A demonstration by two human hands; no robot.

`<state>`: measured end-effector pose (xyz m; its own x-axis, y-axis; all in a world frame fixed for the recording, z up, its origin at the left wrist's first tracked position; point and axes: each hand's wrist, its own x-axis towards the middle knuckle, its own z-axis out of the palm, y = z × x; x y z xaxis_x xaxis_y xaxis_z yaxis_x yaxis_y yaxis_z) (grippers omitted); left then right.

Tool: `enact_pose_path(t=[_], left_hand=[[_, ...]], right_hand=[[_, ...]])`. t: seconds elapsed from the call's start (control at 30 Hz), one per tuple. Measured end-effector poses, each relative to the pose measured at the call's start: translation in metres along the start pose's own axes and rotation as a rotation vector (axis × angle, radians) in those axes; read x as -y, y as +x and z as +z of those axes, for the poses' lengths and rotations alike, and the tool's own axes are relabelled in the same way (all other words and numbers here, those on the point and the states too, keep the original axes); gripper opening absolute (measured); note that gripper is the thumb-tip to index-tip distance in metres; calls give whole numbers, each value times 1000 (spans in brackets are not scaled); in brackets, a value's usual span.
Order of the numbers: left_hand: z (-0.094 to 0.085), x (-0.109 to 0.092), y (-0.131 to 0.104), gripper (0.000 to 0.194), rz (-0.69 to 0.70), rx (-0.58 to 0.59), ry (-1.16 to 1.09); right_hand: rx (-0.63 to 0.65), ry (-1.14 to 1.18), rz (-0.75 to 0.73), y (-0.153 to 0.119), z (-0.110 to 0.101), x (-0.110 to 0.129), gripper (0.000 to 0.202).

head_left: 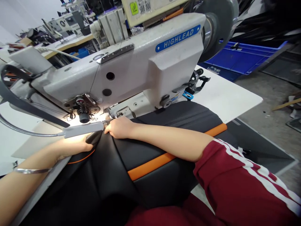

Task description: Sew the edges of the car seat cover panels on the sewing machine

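Note:
A black leather-like cover (152, 183) with orange strips drapes over the machine bed and down toward my lap. Its upper part lies under the arm of a grey sewing machine (131, 75). My right hand (120, 127) is curled beside the needle area, fingers pinching the cover there; the fingertips are partly hidden. On the other side, my left hand (78, 145) holds a fold of the cover, its thumb on top. A grey lamp (83, 129) on a bendable neck hides most of the left fingers and part of the stitching spot, which is brightly lit.
The white tabletop (231, 91) extends right of the machine, with a blue-handled tool (188, 95) near the machine base. Behind stand a large handwheel (221, 28) and a blue crate (249, 58) on the floor. More sewing machines (68, 23) fill the back left.

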<state>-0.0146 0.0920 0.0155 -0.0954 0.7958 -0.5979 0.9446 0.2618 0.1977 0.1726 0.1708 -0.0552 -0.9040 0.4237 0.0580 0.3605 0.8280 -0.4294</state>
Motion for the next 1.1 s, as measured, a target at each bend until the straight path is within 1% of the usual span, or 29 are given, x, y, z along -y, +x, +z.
enact_pose_path(t=[0.1,0.2,0.27,0.33,0.47,0.6,0.77,0.93,1.1], left_hand=[[13,-14,-2,70,41,-26,203],[31,-23,-4,66,10,-114,383],[41,-27,-5,65,-40,-147,445],[47,-30,-6,65,-48,-170,449],[50,-32,-5,59,-32,-203,425],[50,-34,-3,53,-47,-223,426],[54,-31,-1,47,-46,-279,416],[59,-22,5,47,-25,-334,378],[59,-21,13,49,-8,-376,395]], right_hand=[[-12,-3,-2,1,1,-1,37],[-25,-14,-1,1,1,0,38],[-32,-13,0,0,1,0,38],[-43,-5,7,0,1,1,37],[-63,0,35,1,2,2,34],[-56,1,38,4,3,0,32],[-47,-19,54,7,6,0,31],[-41,-81,62,9,4,3,32],[-65,-131,86,12,6,4,32]])
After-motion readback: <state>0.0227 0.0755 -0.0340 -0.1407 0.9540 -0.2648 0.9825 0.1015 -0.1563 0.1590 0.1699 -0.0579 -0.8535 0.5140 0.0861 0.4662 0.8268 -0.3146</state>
